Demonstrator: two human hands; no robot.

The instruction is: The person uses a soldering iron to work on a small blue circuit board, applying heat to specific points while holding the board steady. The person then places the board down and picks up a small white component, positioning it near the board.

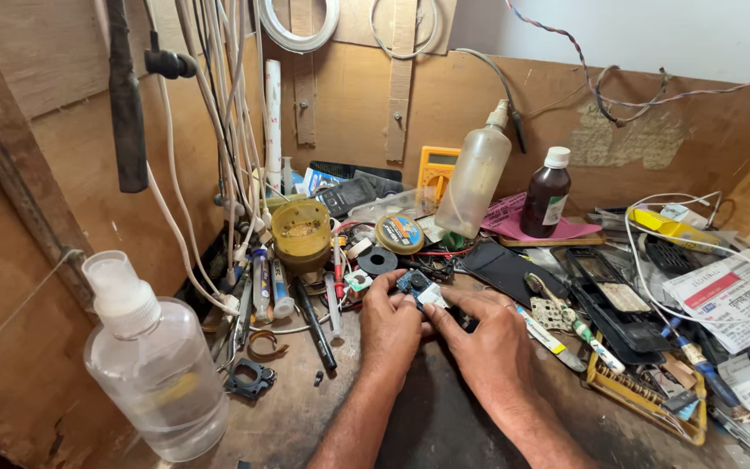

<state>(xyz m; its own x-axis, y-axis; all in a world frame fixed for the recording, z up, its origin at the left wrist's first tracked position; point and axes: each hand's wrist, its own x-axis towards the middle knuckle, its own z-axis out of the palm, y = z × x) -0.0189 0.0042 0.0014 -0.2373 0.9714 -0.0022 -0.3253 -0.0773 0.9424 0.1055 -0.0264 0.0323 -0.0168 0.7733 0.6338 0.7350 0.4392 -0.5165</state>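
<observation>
clear plastic bottle (156,373), brown bottle (546,195), yellow multimeter (437,169)

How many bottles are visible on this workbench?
3. A clear plastic bottle with white cap at front left, a cloudy squeeze bottle leaning at back centre, a dark brown bottle with white cap beside it. Clutter may hide others.

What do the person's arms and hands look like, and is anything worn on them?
Both forearms are bare: no sleeves, gloves or watch in view. The left hand shows no ring. The right hand seems to carry a thin ring on one finger, though it is too small to tell for sure.
</observation>
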